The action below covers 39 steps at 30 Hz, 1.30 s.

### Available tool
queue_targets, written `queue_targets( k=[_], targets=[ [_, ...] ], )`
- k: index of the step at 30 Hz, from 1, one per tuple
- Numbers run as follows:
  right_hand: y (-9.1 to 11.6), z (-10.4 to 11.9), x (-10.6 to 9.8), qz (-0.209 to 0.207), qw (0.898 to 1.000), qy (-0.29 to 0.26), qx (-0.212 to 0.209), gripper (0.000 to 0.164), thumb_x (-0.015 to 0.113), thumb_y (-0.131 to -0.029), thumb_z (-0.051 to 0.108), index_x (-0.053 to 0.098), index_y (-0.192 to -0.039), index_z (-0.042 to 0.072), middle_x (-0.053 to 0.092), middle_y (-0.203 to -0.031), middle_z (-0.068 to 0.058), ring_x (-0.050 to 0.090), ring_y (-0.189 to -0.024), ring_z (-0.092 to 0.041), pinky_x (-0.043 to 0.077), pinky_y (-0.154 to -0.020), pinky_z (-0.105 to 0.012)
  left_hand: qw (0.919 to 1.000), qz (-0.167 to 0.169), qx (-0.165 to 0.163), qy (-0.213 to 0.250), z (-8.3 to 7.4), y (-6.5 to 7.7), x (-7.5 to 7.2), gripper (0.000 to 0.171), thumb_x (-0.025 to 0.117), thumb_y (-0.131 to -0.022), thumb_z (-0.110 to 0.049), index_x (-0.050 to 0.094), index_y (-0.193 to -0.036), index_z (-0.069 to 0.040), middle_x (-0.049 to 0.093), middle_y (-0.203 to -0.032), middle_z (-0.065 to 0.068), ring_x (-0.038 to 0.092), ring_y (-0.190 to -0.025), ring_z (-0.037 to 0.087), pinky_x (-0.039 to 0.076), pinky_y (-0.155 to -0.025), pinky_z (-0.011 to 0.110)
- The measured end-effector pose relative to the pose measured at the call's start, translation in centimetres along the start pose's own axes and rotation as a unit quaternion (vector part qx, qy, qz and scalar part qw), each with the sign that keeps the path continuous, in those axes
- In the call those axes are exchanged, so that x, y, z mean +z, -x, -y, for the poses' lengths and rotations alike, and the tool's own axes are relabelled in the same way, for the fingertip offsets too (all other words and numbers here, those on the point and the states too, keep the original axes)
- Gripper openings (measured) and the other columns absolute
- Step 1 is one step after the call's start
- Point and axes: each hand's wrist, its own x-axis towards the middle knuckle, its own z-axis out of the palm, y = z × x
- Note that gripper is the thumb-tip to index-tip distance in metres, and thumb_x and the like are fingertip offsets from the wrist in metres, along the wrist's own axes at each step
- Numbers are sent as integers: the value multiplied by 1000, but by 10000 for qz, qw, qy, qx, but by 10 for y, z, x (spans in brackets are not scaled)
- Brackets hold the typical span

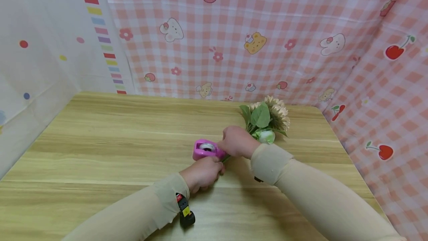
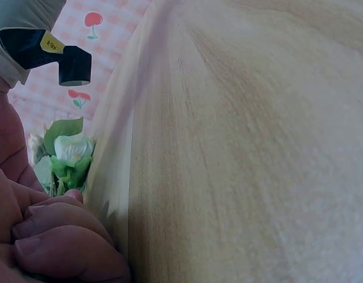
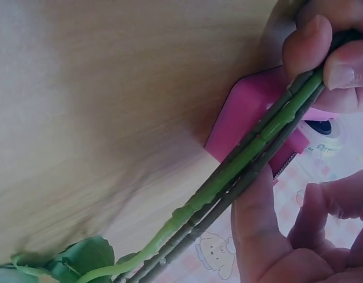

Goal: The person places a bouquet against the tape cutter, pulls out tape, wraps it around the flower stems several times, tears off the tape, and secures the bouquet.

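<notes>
A small bunch of artificial flowers (image 1: 278, 113) lies slanted on the table, with pale blooms, green leaves and a white-green bud (image 1: 266, 137). Low on its green and brown stems (image 3: 228, 177), the left hand (image 1: 204, 174) grips them between thumb and fingers. A pink tape dispenser (image 1: 198, 154) with a roll of clear tape (image 1: 206, 146) stands right behind that hand. The right hand (image 1: 239, 142) is between dispenser and blooms. One of its fingers (image 3: 255, 206) lies against the stems; others bend together near the toothed cutter (image 3: 284, 165). I cannot tell if they pinch tape.
The wood-grain table (image 1: 100, 151) reaches back to a pink checked cloth (image 1: 187, 58) with cartoon prints. A similar cloth (image 1: 401, 96) hangs along the right side, a white dotted one (image 1: 40, 66) on the left. A strapped wrist camera (image 1: 185, 211) sits by the left sleeve.
</notes>
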Motion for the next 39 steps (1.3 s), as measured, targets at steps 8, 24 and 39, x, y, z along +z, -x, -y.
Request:
queue_targets(
  k=[8,24,39],
  targets=[
    [2,-4,0,-26,9986,-522,80,19,62,-92,19,55,-77,11,50,-70,-1,47,-63,-17,41,-55,-27,9999,31,-137,25,-3,0,1,20,44,-105,-14,61,-101,-4,42,-61,-4,30,-44,8,25,-40,23],
    [10,-2,-4,216,9990,-315,212,19,58,-96,22,72,-90,9,69,-86,-5,56,-72,-18,46,-61,-28,9972,-12,-6,746,-4,-4,9,23,41,-108,-16,58,-102,-2,40,-58,-5,29,-39,7,25,-37,21],
    [17,-12,-2,136,9910,-1276,383,21,61,-94,18,62,-75,9,64,-73,-6,56,-65,-15,48,-57,-26,9894,90,-30,1447,-6,-4,15,35,32,-114,-28,57,-110,-3,40,-62,-6,28,-43,7,23,-39,21]
  ],
)
